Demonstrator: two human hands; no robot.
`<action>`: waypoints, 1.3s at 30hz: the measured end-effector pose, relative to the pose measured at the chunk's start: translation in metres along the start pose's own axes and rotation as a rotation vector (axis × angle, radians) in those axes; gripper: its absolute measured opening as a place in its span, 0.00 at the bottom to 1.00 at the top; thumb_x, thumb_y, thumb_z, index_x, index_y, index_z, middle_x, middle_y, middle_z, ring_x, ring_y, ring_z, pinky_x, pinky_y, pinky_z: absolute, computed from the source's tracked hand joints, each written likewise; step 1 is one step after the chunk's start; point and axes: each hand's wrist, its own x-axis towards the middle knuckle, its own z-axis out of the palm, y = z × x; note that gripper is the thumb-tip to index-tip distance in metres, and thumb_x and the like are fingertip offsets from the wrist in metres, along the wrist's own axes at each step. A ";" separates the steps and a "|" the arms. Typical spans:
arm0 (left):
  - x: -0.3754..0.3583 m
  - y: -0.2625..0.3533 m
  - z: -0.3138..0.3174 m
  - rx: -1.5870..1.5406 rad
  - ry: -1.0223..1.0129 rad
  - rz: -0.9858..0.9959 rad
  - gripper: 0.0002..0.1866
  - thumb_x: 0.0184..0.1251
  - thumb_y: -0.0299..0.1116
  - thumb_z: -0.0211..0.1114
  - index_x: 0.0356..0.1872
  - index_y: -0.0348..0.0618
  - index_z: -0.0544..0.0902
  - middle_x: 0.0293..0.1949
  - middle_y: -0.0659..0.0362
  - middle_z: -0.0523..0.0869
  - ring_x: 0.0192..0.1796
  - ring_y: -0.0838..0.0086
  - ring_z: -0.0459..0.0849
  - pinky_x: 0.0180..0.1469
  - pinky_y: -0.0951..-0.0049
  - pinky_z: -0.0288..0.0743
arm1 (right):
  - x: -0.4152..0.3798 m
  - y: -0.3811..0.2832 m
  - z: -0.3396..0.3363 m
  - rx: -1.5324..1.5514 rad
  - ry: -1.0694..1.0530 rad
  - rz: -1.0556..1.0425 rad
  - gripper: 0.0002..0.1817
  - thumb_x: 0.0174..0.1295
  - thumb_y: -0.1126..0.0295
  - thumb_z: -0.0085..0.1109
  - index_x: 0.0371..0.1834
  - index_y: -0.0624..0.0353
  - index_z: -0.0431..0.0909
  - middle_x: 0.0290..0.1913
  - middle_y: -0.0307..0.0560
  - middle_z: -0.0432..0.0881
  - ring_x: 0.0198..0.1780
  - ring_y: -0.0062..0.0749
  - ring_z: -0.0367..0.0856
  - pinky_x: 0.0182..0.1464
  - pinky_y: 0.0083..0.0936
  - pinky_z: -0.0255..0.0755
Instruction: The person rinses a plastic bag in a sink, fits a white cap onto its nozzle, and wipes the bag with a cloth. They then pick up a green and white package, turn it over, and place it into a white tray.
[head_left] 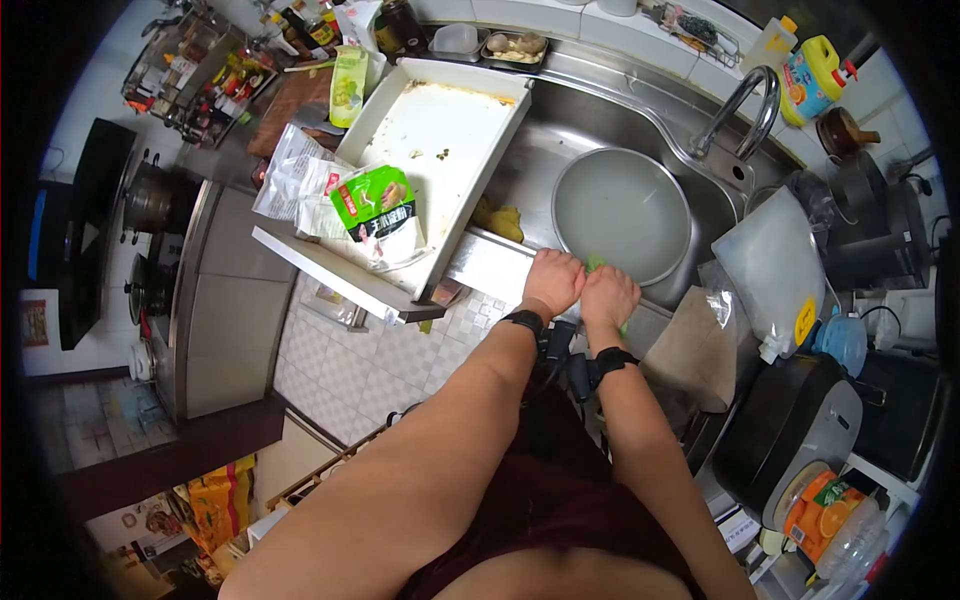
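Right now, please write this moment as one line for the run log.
left hand: closed on green item | right hand: closed on same item | place: sink front edge | round basin: in sink

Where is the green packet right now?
In the head view, the green packet lies left of centre on the near end of the white tray that spans the sink's left side, beside clear plastic bags, left of both hands.

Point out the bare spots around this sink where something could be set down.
Most of the white rectangular tray is bare beyond the green food packet. The round metal basin in the sink is bare too. Crowded: the counter right of the chrome tap, and the bottle rack far left.
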 end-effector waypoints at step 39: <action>0.001 -0.002 0.002 0.003 0.024 0.006 0.10 0.56 0.36 0.55 0.23 0.43 0.79 0.26 0.56 0.80 0.35 0.63 0.77 0.47 0.66 0.65 | 0.000 -0.001 0.001 0.014 0.025 0.002 0.15 0.57 0.62 0.45 0.22 0.57 0.79 0.29 0.46 0.81 0.38 0.40 0.77 0.47 0.37 0.63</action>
